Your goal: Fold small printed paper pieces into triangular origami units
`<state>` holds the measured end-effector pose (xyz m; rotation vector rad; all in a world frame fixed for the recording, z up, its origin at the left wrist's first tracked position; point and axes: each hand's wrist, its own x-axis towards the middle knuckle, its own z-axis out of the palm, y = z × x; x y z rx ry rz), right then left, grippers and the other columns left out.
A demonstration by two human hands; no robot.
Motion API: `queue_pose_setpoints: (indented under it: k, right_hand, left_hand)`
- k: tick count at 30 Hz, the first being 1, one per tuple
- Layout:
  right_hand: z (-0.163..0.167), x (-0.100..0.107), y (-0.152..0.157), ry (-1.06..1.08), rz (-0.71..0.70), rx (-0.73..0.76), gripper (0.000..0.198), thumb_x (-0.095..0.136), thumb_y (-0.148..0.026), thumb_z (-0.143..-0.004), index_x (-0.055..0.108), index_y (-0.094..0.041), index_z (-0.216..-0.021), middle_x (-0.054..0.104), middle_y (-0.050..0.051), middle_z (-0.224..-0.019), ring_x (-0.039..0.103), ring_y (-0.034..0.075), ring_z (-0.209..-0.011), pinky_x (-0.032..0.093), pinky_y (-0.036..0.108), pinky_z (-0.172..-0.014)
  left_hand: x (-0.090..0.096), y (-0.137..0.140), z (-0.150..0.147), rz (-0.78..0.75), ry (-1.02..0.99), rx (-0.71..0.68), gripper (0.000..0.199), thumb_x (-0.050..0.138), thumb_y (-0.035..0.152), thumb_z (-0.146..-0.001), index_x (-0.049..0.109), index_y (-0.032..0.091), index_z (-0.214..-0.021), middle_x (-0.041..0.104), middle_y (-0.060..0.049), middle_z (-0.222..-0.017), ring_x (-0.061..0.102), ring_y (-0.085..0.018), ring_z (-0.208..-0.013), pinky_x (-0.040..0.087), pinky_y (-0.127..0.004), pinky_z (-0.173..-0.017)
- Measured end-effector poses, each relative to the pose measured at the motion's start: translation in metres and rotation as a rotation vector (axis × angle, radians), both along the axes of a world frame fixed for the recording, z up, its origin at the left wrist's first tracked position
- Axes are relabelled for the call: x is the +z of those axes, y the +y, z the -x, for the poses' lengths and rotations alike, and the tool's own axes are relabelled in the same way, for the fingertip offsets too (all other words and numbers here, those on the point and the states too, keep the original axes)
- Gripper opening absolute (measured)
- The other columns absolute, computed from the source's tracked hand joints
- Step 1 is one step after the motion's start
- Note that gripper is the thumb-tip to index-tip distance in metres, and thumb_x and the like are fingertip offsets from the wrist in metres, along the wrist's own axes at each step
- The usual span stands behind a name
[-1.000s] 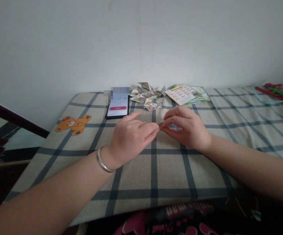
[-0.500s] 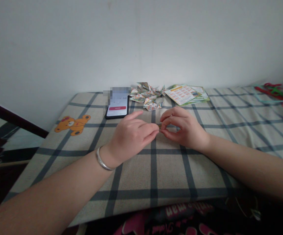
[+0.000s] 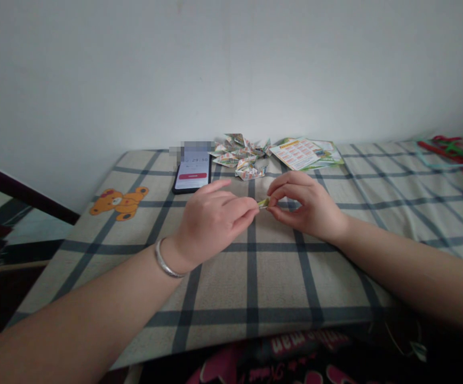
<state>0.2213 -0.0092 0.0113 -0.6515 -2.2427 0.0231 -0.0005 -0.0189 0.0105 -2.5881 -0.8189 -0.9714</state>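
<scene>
Between my two hands is a small folded piece of paper (image 3: 263, 203), yellow-green where it shows; most of it is hidden by my fingers. My left hand (image 3: 219, 221), with a silver bangle at the wrist, pinches its left end between thumb and fingers, the index finger raised apart. From the other side my right hand (image 3: 305, 205) pinches the right end with thumb and fingertips. Both hands are held low over the checked tablecloth (image 3: 279, 282). Just beyond them lie several folded paper pieces (image 3: 241, 154) with printed patterns.
A phone (image 3: 191, 173) with a lit screen lies left of the folded pieces. Printed paper sheets (image 3: 299, 153) are stacked to their right, against the wall (image 3: 231, 69). A bear-shaped picture (image 3: 118, 204) is at the left; red, green and pale blue strands (image 3: 451, 152) lie far right.
My right hand has shifted slightly right and up, away from my left fingertips. More of the yellow-green paper now shows between them.
</scene>
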Motion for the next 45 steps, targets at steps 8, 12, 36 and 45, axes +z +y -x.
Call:
queue_pose_setpoints:
  k: [8,12,36,45]
  right_hand:
    - [0.0,-0.001,0.001,0.008,0.08,-0.007,0.011,0.061,-0.011,-0.08,0.058,-0.021,-0.081,0.066,0.004,-0.088,0.061,0.017,-0.085,0.05,0.032,-0.077]
    - [0.0,-0.005,0.0,0.099,0.215,-0.004,0.013,0.059,-0.008,-0.079,0.057,-0.02,-0.083,0.065,0.002,-0.084,0.06,0.013,-0.075,0.05,0.027,-0.066]
    - [0.001,-0.011,0.003,0.069,0.241,-0.107,0.01,0.065,-0.012,-0.079,0.059,-0.019,-0.084,0.063,0.001,-0.08,0.058,0.012,-0.069,0.049,0.024,-0.059]
    - [0.003,-0.007,-0.001,-0.106,0.323,0.012,0.024,0.065,-0.024,-0.086,0.06,-0.019,-0.108,0.066,0.007,-0.105,0.061,0.019,-0.098,0.052,0.033,-0.079]
  left_hand:
    - [-0.001,0.002,0.001,0.001,0.012,0.021,0.013,0.054,0.023,-0.091,0.065,0.019,-0.087,0.07,0.002,-0.071,0.065,-0.013,-0.066,0.054,-0.038,-0.091]
    - [-0.003,0.004,0.002,-0.043,-0.002,0.036,0.013,0.054,0.025,-0.092,0.064,0.018,-0.088,0.07,0.0,-0.074,0.066,-0.016,-0.069,0.055,-0.035,-0.083]
    - [-0.004,-0.002,0.0,0.089,-0.033,0.128,0.014,0.054,0.016,-0.087,0.065,0.021,-0.095,0.073,0.002,-0.082,0.067,-0.014,-0.068,0.045,-0.026,-0.062]
    - [-0.003,-0.001,-0.001,0.172,-0.046,0.014,0.013,0.052,0.02,-0.09,0.063,0.017,-0.097,0.072,-0.001,-0.088,0.069,-0.017,-0.077,0.05,-0.029,-0.067]
